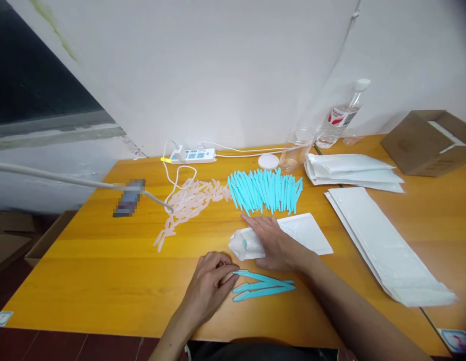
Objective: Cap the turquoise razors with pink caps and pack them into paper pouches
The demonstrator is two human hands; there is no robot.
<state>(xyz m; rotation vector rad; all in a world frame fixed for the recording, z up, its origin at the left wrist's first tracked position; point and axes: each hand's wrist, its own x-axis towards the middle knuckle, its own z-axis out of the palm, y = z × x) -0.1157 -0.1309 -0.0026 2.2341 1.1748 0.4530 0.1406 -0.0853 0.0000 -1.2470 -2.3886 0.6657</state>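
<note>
My left hand is closed, thumb and forefinger pinching the left end of a turquoise eyebrow razor that lies on the table. Just below it lie two more of these slim razors, their right ends close together. My right hand grips a white padded envelope near its mouth, fingers over the top and thumb at the lower side. The envelope's mouth bulges open towards the left, and a bit of turquoise shows inside. Behind my right hand spreads a dense pile of turquoise razors.
Pale pink pieces lie scattered at centre left, near a phone and a power strip. White envelopes are stacked on the right. Behind stand a clear jar, a water bottle and a cardboard box.
</note>
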